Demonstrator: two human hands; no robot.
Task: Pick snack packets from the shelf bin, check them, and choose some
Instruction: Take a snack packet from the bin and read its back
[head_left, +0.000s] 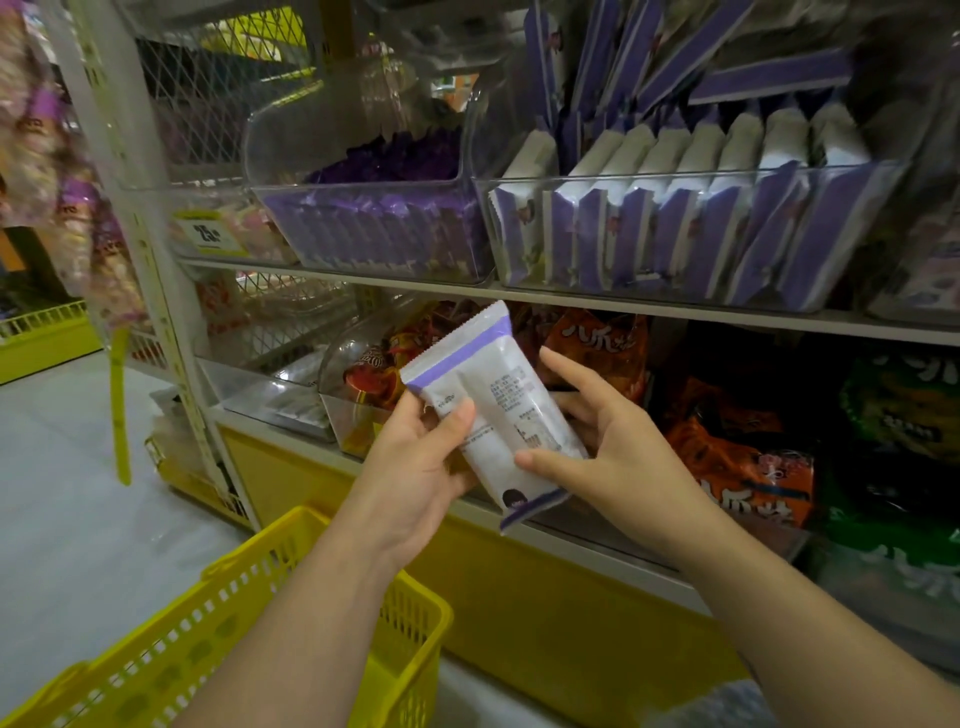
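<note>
White and purple, the shiny packet (498, 410) sits tilted in both hands, below the clear bin (675, 175) full of the same packets. The left hand (421, 467) grips it, thumb on front, fingers hidden behind. The right hand (613, 447) pinches its edge with the thumb, one finger straight out. The small print is too blurry to read. A yellow plastic basket (234, 623) with holes is cut off below.
</note>
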